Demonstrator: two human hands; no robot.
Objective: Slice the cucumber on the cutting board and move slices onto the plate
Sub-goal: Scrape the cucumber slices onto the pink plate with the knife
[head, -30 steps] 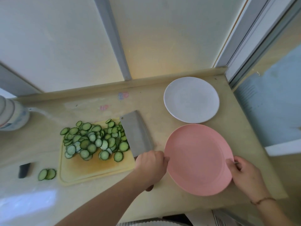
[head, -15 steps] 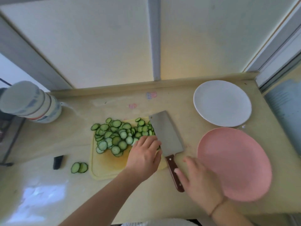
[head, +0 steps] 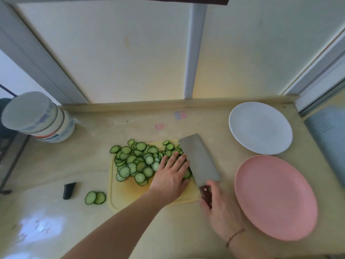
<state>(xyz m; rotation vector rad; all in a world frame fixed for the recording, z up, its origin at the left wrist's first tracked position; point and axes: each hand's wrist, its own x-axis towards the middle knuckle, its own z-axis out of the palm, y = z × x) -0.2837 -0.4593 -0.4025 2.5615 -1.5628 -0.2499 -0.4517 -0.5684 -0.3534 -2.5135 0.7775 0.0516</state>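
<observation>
Green cucumber slices (head: 136,161) at frame centre are pressed by the flat left hand (head: 170,177) on the cutting board (head: 128,193); the knife (head: 199,163) handle is gripped by the right hand (head: 219,212). Lower right lies the pink plate (head: 276,199).

Home kitchen. Beige stone-look surface (head: 214,116) with raised back lip against pale wall panels. Yellow cutting board (head: 127,193) heaped with cucumber slices (head: 138,161), cleaver (head: 199,161) with wooden handle, white plate (head: 260,128), pink plate (head: 276,197), stacked bowls (head: 37,116) at far left corner.
</observation>
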